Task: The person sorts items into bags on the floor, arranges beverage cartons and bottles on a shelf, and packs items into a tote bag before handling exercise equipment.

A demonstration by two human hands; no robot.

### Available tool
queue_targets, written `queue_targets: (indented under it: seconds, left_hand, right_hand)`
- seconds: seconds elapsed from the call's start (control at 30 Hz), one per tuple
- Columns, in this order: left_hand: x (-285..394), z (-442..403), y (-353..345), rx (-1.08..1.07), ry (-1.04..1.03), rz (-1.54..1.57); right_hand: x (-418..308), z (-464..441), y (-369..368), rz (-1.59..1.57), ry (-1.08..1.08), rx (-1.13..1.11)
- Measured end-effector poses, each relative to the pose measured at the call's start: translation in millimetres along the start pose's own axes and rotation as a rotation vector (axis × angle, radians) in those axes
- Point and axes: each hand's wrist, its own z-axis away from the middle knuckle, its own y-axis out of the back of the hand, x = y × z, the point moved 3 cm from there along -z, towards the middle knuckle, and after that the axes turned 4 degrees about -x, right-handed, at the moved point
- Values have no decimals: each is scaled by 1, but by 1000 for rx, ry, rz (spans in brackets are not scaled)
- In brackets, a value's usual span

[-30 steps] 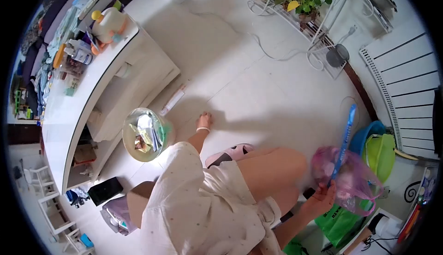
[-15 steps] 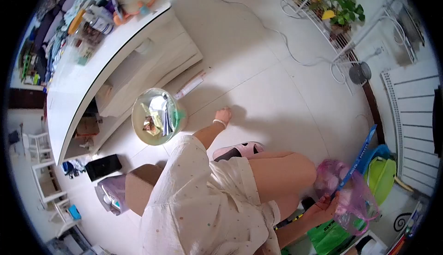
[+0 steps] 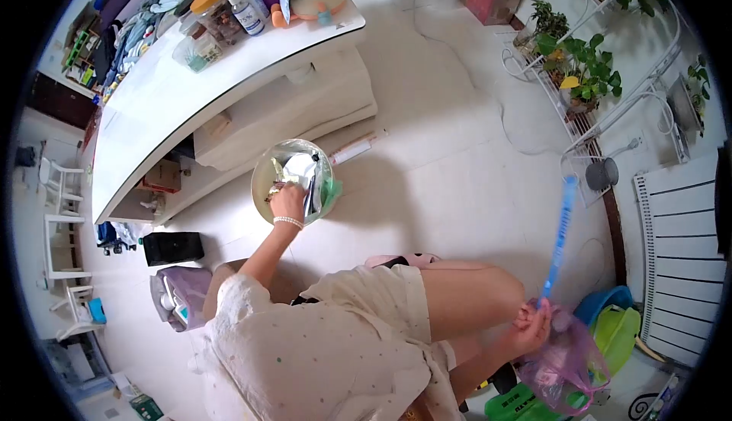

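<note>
Since the earlier frame, the left hand (image 3: 287,202) had moved from above the floor (image 3: 442,200) to the bin (image 3: 262,180), left of the frame's centre; whether its fingers gripped anything could not be told. Lower right, the right hand (image 3: 534,325) clasped a blue strip (image 3: 560,238) by its lower end.

Beneath the left fingers (image 3: 279,189) lies the round cream plastic bin (image 3: 261,184), with the curved white table (image 3: 156,120) ahead-left of them, while the flat blue strip (image 3: 560,238) extends from the right fingers (image 3: 526,314), beside the translucent purple plastic bag (image 3: 563,356).
</note>
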Motion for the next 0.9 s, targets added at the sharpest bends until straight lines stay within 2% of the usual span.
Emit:
queue_targets:
  seconds: [0.03, 0.07, 0.1, 0.13, 0.17, 0.2, 0.23, 0.27, 0.3, 0.37, 0.43, 0.47, 0.5, 0.53, 0.57, 0.6, 0.63, 0.67, 0.73, 0.8, 0.9]
  left_hand:
    - [21, 2, 21, 83, -157, 159]
    - [46, 8, 40, 160, -315, 315]
    - [73, 17, 50, 95, -405, 630]
    - [97, 28, 50, -64, -404, 927]
    - [130, 44, 72, -301, -470, 1114]
    - [155, 58, 73, -515, -500, 1388]
    - [177, 73, 70, -595, -476, 1666]
    - [190, 83, 67, -677, -441, 1944]
    - [191, 82, 69, -674, -445, 1948]
    - [194, 83, 66, -948, -154, 2052]
    - [178, 62, 65, -746, 37, 1969]
    - [160, 38, 49, -665, 64, 2067]
    - [138, 8, 34, -581, 90, 2161]
    - [114, -17, 46, -364, 330, 2106]
    - [84, -46, 40, -241, 415, 2092]
    - [52, -72, 39, -125, 460, 1908]
    - [19, -114, 11, 41, 613, 2124]
    - [-18, -150, -15, 16, 611, 2034]
    - [-60, -206, -38, 299, 786, 2209]
    - [-121, -304, -133, 475, 919, 2243]
    - [-115, -293, -121, 399, 943, 2288]
  right_hand:
    - [-1, 2, -10, 13, 1, -123]
    - [-1, 4, -18, 12, 3, -122]
    - [-9, 11, -42, 98, 89, -278]
    - [-14, 20, -64, 182, 177, -435]
    - [-14, 25, -76, 180, 184, -437]
    - [-8, 31, -91, 164, 148, -568]
    - [-3, 37, -104, 149, 110, -698]
    - [1, 41, -111, 148, 118, -699]
    - [7, 46, -118, 137, 73, -783]
    - [5, 57, -131, 132, 26, -871]
    - [-6, 68, -140, 185, 20, -870]
    - [-5, 69, -140, 187, 23, -873]
    - [-6, 70, -139, 170, 141, -803]
    - [-8, 70, -136, 152, 255, -729]
    - [-10, 69, -135, 151, 255, -728]
    - [-12, 67, -131, 151, 229, -707]
    - [-13, 64, -126, 152, 204, -682]
    - [-12, 60, -121, 150, 206, -670]
    - [-4, 51, -107, 176, 198, -641]
    - [4, 41, -91, 173, 195, -613]
    - [11, 35, -77, 139, 195, -558]
